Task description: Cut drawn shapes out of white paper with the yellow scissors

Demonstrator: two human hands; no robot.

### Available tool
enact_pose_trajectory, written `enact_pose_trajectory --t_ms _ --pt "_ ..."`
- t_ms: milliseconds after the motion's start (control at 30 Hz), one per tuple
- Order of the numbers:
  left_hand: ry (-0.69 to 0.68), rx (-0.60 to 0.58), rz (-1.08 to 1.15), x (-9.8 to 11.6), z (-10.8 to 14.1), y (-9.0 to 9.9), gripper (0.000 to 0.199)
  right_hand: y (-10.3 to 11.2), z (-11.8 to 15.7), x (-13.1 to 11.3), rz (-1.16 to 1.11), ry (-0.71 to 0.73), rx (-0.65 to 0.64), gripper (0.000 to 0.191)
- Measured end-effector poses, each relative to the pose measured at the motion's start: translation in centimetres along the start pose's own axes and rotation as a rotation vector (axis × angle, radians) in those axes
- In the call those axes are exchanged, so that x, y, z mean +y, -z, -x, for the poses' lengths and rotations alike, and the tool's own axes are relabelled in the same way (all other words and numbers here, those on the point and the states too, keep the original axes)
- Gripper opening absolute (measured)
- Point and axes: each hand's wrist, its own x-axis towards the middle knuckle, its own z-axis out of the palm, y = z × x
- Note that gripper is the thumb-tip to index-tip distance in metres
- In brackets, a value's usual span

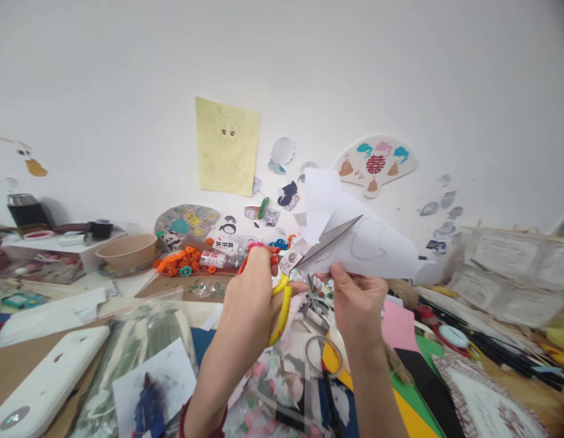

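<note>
white wall (126,91); paper (386,240) between fingers (343,281)

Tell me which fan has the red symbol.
The white fan on the wall, right of the yellow sheet. Its middle bears the red symbol; the lower grey fan shows turquoise and yellow instead.

Your left hand (252,289): bare
Your left forearm (218,365): 1 dark red cuff or band (184,420)
Your right hand (358,298): bare

scissors (292,258), pink paper (400,323), a wall drawing (227,155) and a painted fan (375,163) mark this as a craft workspace.
</note>
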Motion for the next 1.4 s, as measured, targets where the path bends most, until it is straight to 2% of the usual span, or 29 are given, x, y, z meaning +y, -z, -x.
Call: enact_pose_trajectory --t_ms 500,767,933,1133,1300,1400 --pt "-0.022 0.003 -0.137 0.4 0.1 0.5 0.018 0.7 -0.2 -0.7 0.111 0.036 0.002 0.011" --pt "-0.043 0.018 -0.104 0.2 0.1 0.5 0.019 1.2 -0.3 -1.2 0.160 0.059 0.037 0.012" --pt "-0.018 -0.012 -0.043 0.4 0.0 0.7 0.022 1.3 -0.4 -1.6 0.167 0.072 0.058 0.011" --pt "0.027 -0.086 -0.139 -0.1 -0.2 1.4 0.031 1.8 -0.8 -2.3 0.281 0.226 0.107 0.011" --pt "-0.124 -0.109 -0.219 -1.2 -0.1 2.2 0.029 2.2 -0.6 -3.6 0.478 0.389 0.170 0.014" --pt "-0.207 -0.096 -0.235 -1.6 0.1 2.4 0.027 2.3 -0.2 -4.5 0.550 0.428 0.160 0.014"
